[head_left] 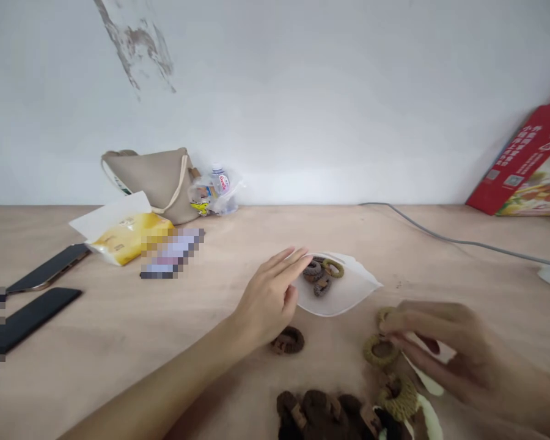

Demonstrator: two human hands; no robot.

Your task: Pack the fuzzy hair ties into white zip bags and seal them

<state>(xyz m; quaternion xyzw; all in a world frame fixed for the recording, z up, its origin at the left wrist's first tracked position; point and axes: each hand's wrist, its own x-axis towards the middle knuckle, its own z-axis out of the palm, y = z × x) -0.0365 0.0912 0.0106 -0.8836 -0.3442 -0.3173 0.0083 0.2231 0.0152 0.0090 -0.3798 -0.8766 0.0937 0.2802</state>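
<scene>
A translucent white pouch (333, 299) lies on the table with several hair ties (323, 286) in or on it, grey-brown ones and an olive one. My left hand (275, 287) rests at its left edge, fingers stretched out and holding nothing I can see. Just below that hand is a brown hair tie (295, 340). My right hand (444, 342) pinches a mustard hair tie (384, 315) between thumb and fingers, the fingers partly covering it. Under the fingertips is a second mustard hair tie (379, 351); whether it is touched I cannot tell.
At the bottom edge lie several dark brown hair ties (316, 409) and an olive one (398, 396). Phones (32, 324), a yellow tissue pack (132, 235) and a beige bag (151, 177) are on the left. A grey cable (440, 235) and red box (522, 165) are at right.
</scene>
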